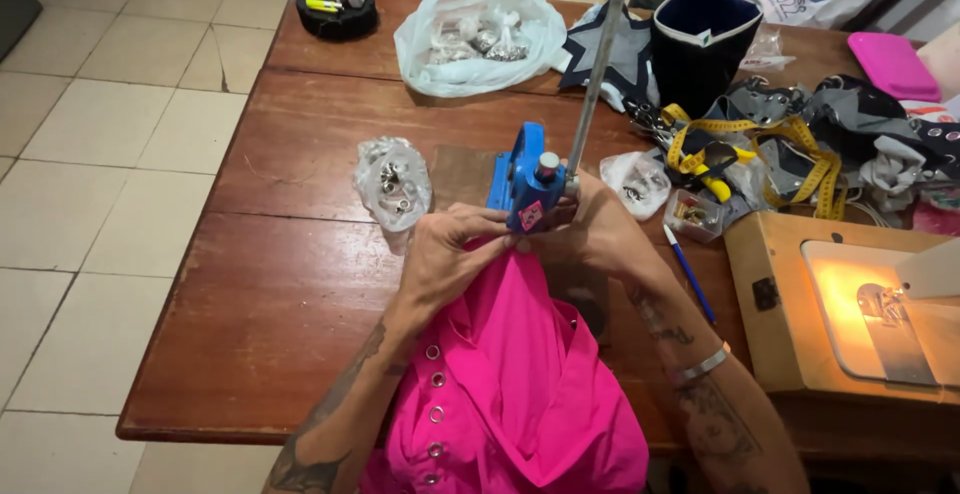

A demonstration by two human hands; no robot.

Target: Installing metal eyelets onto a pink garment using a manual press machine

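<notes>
A bright pink garment [510,374] with a row of metal eyelets lies across the near table edge. My left hand [450,254] pinches its top edge under a blue hand press [525,184]. My right hand [595,229] holds the fabric on the other side of the press head, close to the base of its long metal lever [598,64]. Both hands meet right below the press, and the fabric between the fingers is partly hidden.
A wooden table [290,284] carries a small clear bag of metal eyelets [393,182], a large bag [480,29], a yellow measuring tape [760,144], grey fabric pieces [850,124], a blue pen [688,274], a black fabric bucket [700,39]. A sewing machine [880,304] sits at right.
</notes>
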